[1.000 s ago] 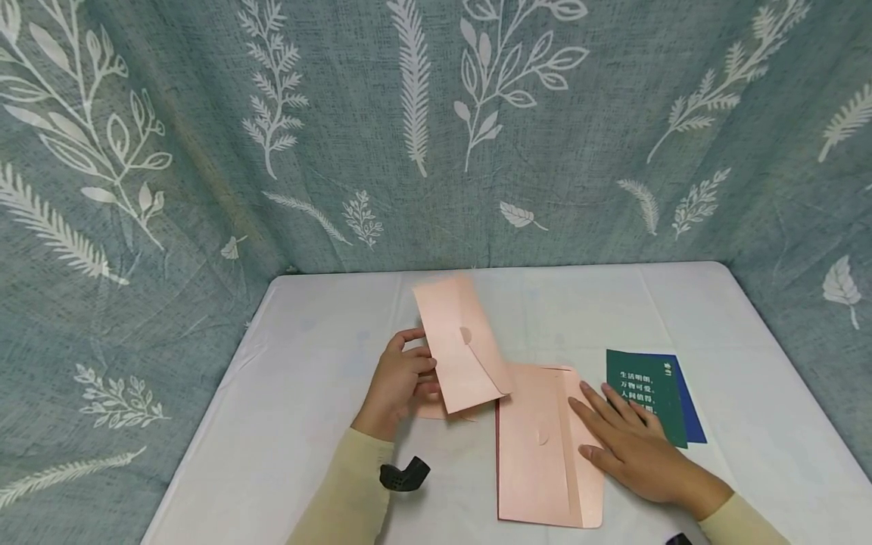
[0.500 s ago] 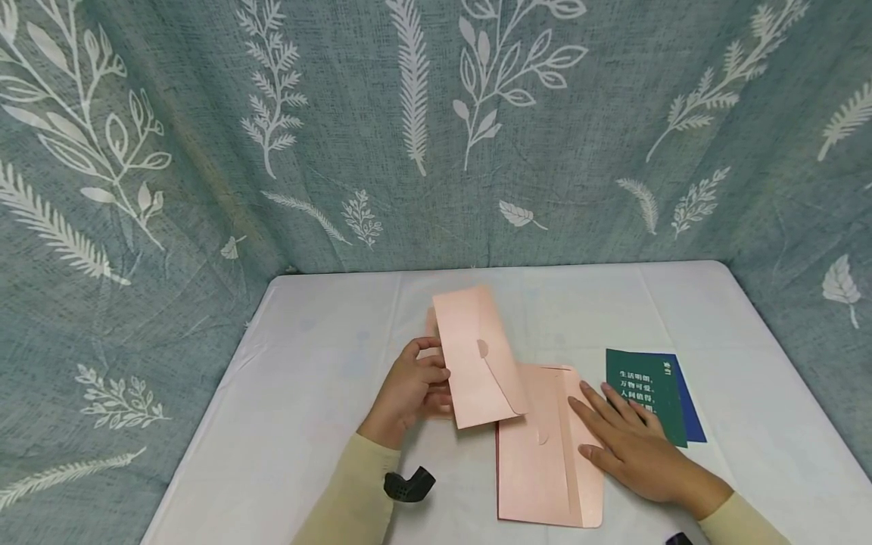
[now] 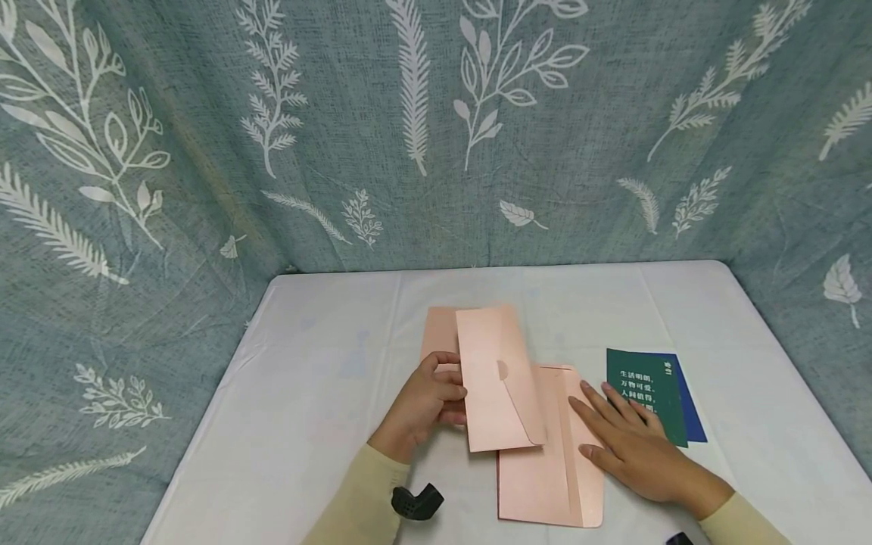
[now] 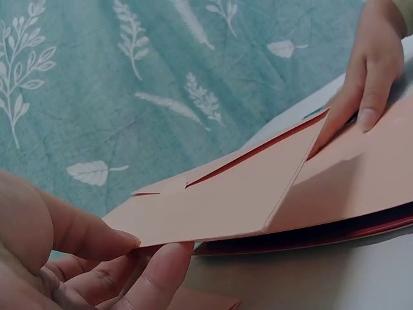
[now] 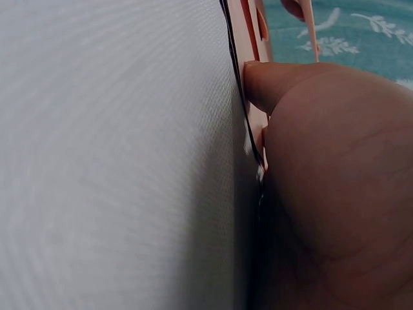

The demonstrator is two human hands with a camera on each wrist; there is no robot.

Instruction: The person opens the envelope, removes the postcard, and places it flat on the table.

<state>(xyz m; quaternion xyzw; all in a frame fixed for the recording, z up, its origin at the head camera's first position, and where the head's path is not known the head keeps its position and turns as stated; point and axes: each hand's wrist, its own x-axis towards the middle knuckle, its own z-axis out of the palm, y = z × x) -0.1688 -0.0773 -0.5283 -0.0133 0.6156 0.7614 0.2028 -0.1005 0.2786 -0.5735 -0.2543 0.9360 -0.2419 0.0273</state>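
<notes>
My left hand [image 3: 425, 405] pinches a pink envelope [image 3: 497, 378] by its left edge, thumb above and fingers beneath, as the left wrist view shows. The envelope's flap is tucked into its slot, and it hangs over part of a second pink envelope [image 3: 538, 488] lying on the table. With fingers spread out, my right hand [image 3: 630, 450] rests flat on the right edge of that lower envelope and overlaps a green card [image 3: 643, 378]. Another pink paper piece [image 3: 439, 333] lies behind the left hand, partly hidden by the held envelope.
Under the green card, which bears white writing, a blue card [image 3: 693, 412] sticks out. All of it lies on a table with a white cloth [image 3: 327, 348]. A teal curtain [image 3: 436, 212] with leaf prints closes off the back and sides.
My left hand has brought the held envelope rightward and toward me, further over the lower envelope. More of the pink piece behind it shows. My right hand stays in place.
</notes>
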